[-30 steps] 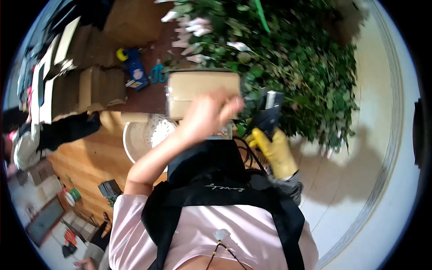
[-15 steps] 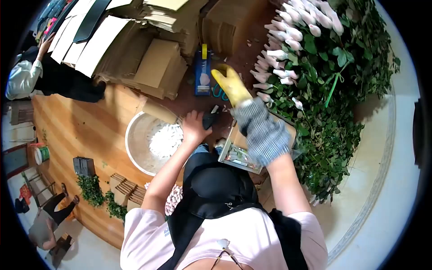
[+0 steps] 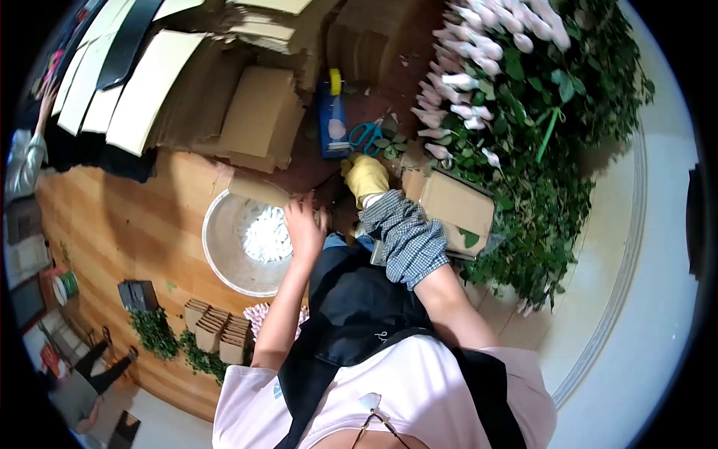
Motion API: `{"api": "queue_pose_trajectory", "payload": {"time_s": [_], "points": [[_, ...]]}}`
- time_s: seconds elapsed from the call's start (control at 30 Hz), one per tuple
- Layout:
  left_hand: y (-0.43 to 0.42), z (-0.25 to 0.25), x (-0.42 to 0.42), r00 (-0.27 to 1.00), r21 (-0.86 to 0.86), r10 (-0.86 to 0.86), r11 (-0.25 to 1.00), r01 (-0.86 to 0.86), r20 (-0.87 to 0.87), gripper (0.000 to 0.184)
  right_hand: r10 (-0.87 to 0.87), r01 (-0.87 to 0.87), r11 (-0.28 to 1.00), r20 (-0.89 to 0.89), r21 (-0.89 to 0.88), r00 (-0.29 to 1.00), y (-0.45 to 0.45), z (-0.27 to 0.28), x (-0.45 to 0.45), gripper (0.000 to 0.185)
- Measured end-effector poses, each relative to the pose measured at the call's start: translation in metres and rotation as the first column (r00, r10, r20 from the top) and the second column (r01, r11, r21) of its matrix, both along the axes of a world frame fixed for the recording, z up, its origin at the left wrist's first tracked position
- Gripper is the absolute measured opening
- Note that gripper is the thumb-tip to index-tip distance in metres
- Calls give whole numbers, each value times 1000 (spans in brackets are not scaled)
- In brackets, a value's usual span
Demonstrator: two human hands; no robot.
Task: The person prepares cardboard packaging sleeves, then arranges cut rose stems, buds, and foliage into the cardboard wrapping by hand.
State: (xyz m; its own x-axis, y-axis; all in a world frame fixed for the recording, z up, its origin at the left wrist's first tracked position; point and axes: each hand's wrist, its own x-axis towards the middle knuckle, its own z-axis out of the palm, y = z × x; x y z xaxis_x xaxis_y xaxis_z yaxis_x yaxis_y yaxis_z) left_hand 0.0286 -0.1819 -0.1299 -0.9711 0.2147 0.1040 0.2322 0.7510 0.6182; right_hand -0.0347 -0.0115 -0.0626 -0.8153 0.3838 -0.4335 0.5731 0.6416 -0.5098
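"What is the left side showing?"

"A tub [image 3: 210, 247] of white pieces [image 3: 266, 235], probably light and loose. The left hand [image 3: 304, 230] is bending at its edge, any hold hidden."

"And the gloved right hand [image 3: 366, 178]?"

"Curling just below the scissors [image 3: 366, 133]; its grip is escaping view. Those are lying on the bench [image 3: 413, 78], likely stiff, best taken by their handles. Farther right, flowers [image 3: 479, 51] are looking fragile, needing support below the heads."

To my left, a planked wooden floor [image 3: 176, 251] in warm orange-brown carries soft dark shadows [image 3: 120, 213]. To my right lie pale tiles [image 3: 550, 337], edged by a gray band [image 3: 638, 202] with a bluish-white expanse [image 3: 666, 322] beyond. Ahead is a dark reddish-brown surface [image 3: 409, 71].
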Motion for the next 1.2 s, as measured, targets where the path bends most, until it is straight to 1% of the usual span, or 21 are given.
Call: {"api": "queue_pose_trajectory", "payload": {"time_s": [0.03,0.07,0.13,0.2,0.3,0.33,0.4,0.43,0.47,0.53,0.63,0.73,0.8,0.83,0.87,0.93,0.97,1.03,1.07,1.13,1.2], "points": [[-3,2,-3,999,32,-15,999,16,-30,44,101,-109,981,56,162,993,-1,10,1,30],[-6,4,-4,998,36,-32,999,34,-61,41,100,-100,994,-4,48,995,1,17,7,24],[-12,14,-3,999,-4,-36,999,36,35,37,-158,82,795,-75,-601,985,12,82,27,19],[-16,11,-1,998,38,-63,997,64,-18,33,-286,108,657,-114,-746,952,57,133,48,18],[-16,10,6,996,47,-86,995,86,3,30,-216,283,722,182,-632,959,131,159,77,27],[-16,9,7,995,53,-98,994,97,7,29,60,116,720,228,-685,972,170,112,111,31],[-18,11,11,994,50,-111,993,110,13,28,304,-36,901,570,-432,764,187,95,145,43],[-17,11,10,996,40,-92,995,92,11,26,248,-340,937,846,-85,472,164,130,131,46],[-22,11,7,995,32,-99,995,98,9,26,325,-234,937,896,-261,302,171,127,135,49],[-26,12,8,997,63,-71,996,69,32,28,339,-161,939,894,-304,294,170,146,128,36],[-33,6,4,997,42,-66,997,64,48,28,451,-262,775,211,-575,867,158,141,98,33],[-23,10,-15,994,116,-103,989,97,42,27,10,-277,706,-381,-652,925,89,99,2,47],[-10,23,-29,991,181,-100,980,83,92,26,-149,66,889,-151,-452,977,54,88,-51,54],[-3,25,-33,992,168,-96,983,80,84,26,365,-429,893,-337,-137,868,73,10,-68,50],[2,26,-41,993,255,-84,965,60,81,25,725,-685,671,-445,283,526,91,-58,-84,47],[2,19,-62,993,329,-90,942,62,71,23,266,-402,847,-378,-347,887,56,11,-70,39],[1,6,-70,970,474,-77,879,-42,230,24,-25,-143,803,-272,-578,962,35,57,-62,39],[-1,13,-89,867,551,-191,827,-111,461,28,32,-198,894,-385,-403,923,23,64,-8,29],[2,19,-97,863,551,-200,828,-104,464,28,41,-234,820,-354,-523,934,15,46,31,30],[14,24,-110,572,670,-457,704,-235,681,29,-86,-12,594,-78,-804,993,-11,20,107,23],[22,18,-111,595,646,-439,741,-184,673,28,1,75,645,99,-761,995,-25,22,140,22]]}}
